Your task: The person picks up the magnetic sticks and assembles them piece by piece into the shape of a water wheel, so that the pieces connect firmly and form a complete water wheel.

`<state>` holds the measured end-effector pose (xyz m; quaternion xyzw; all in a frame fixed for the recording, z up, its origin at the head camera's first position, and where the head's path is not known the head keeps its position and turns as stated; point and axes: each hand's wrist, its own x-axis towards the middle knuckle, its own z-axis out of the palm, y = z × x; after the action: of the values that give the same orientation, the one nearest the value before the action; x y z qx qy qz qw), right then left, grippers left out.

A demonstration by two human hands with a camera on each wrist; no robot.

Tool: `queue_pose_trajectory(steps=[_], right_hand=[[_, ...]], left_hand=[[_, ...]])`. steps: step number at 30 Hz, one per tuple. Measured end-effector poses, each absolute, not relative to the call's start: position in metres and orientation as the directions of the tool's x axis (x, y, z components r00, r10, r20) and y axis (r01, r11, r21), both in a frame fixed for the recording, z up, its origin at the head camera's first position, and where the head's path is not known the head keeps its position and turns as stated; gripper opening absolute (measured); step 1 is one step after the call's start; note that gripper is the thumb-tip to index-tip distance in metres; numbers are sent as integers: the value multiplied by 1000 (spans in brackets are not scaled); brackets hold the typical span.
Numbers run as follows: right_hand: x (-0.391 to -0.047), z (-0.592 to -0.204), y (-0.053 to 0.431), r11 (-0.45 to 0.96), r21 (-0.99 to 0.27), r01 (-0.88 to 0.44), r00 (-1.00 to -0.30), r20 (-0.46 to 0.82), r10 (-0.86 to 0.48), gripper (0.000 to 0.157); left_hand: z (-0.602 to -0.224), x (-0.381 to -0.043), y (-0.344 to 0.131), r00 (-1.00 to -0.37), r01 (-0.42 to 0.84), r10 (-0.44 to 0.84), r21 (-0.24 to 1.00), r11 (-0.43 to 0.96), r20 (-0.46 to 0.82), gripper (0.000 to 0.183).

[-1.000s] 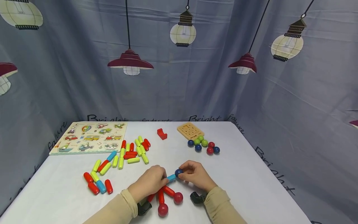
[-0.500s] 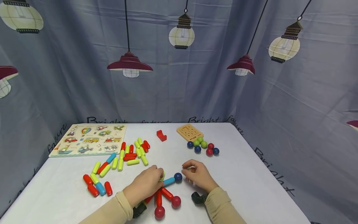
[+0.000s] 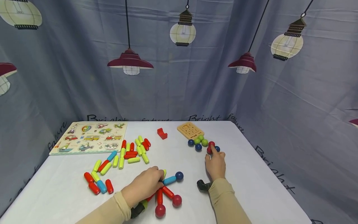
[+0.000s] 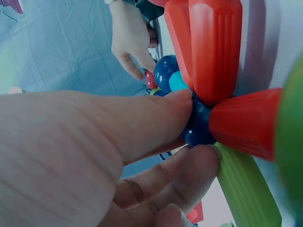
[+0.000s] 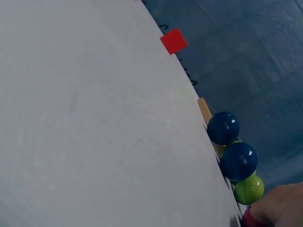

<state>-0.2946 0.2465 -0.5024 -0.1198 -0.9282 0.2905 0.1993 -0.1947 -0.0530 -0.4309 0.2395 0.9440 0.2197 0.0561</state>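
My left hand pinches a dark blue hub ball between thumb and fingertips; several rods meet at it. A light blue rod ends in a dark blue ball. Two red rods reach toward the front, each with a red ball on its end. In the left wrist view a green rod and another red rod also join the hub. My right hand reaches to the loose balls, its index finger touching a red ball; its grip is partly hidden.
Loose dark blue balls and green balls lie by a wooden board. A red block lies at the back. Several red, yellow-green and blue rods lie at left, before a picture puzzle.
My right hand has let go of the dark blue ball, now on the light blue rod's end, and moved right and back to the red balls. My left hand stays at the hub.
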Motion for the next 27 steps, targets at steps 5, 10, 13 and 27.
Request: queue_pose_trajectory(steps=[5,10,13,27], right_hand=[[-296,-500,246,802,-581,141,-888,284,362,50],[-296,-500,245,805,-583,109,-892,301,338,45],[-295,-500,244,822,-567,62,-899,326,292,37],[-284,-499,234,702,-696,-152,-977,214,0,22]], left_hand=[[-432,-195,-52,-878,429,479,439,790,-4,11],[-435,-196,-53,-879,434,476,424,795,6,12],[-435,-197,-53,-879,433,476,426,794,6,12],[-433,-196,-53,-879,421,476,435,796,-21,10]])
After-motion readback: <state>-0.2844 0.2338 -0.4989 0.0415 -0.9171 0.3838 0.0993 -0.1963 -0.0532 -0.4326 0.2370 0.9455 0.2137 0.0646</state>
